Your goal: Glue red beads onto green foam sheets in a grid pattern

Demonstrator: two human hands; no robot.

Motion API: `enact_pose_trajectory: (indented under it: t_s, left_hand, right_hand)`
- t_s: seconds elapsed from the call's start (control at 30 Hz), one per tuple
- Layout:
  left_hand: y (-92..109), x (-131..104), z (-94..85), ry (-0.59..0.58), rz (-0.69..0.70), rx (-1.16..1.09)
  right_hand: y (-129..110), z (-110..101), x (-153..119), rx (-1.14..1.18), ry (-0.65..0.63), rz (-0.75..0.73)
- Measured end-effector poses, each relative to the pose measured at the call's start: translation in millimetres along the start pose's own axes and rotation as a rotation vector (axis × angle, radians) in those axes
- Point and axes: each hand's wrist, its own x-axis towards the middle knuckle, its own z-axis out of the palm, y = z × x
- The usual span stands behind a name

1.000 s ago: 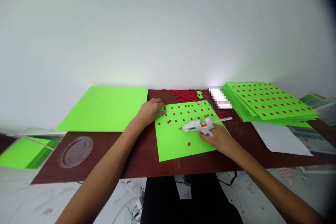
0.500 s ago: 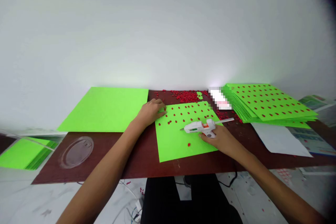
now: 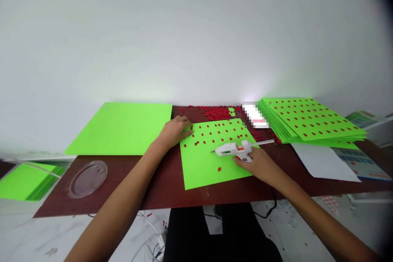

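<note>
My left hand (image 3: 175,131) lies at the upper left edge of a bright green sheet (image 3: 199,172), thumb apart from the fingers, close to small red pieces on it. In my right hand (image 3: 256,163) is a white glue gun (image 3: 229,148) with a glue stick poking out of its back. Its nozzle points left, over the sheet below the rows of red pieces; whether it touches the sheet I cannot tell. One lone red piece (image 3: 219,169) sits lower on the sheet. My right fingers wrap round the gun's handle.
A pile of loose red pieces (image 3: 216,113) lies behind the sheet. Plain green sheets (image 3: 123,127) are at left, above a clear plastic lid (image 3: 90,179). At right stands a stack of red-dotted green sheets (image 3: 316,118), with white paper (image 3: 325,163) before it. More green sheets (image 3: 27,180) sit low at far left.
The whole view has shifted slightly. Against the sheet, the glue gun sits a touch further right. My left hand keeps its place at the sheet's edge.
</note>
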Motion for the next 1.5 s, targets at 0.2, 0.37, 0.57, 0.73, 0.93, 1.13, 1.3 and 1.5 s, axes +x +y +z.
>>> enact_pose_trajectory:
  t_s: [0.2, 0.37, 0.57, 0.73, 0.93, 1.13, 1.3, 1.5]
  left_hand:
    - [-1, 0, 1.2, 0.01, 0.0, 0.006]
    - [0, 0, 0.7, 0.011, -0.001, 0.012]
    - [-1, 0, 0.5, 0.007, 0.009, 0.009]
    - [-1, -1, 0.0, 0.007, 0.013, 0.004]
    - [-2, -1, 0.2, 0.006, 0.01, 0.011]
    - [-2, -1, 0.3, 0.005, 0.01, 0.0]
    - [-1, -1, -0.6, 0.002, -0.002, -0.012]
    - [-1, -1, -0.6, -0.002, 0.004, 0.003]
  right_hand:
    - [6, -5, -5, 0.084, -0.065, 0.032]
    - [19, -10, -3, 0.017, -0.015, 0.064]
    - [24, -9, -3, -0.01, 0.009, 0.036]
    - [21, -9, -3, -0.026, 0.023, 0.038]
    - [18, -11, -2, -0.022, 0.031, 0.005]
    - [18, -9, -1, -0.037, 0.036, -0.002]
    - [17, -8, -1, -0.029, 0.042, 0.01]
    - [18, -7, -1, -0.033, 0.05, -0.003]
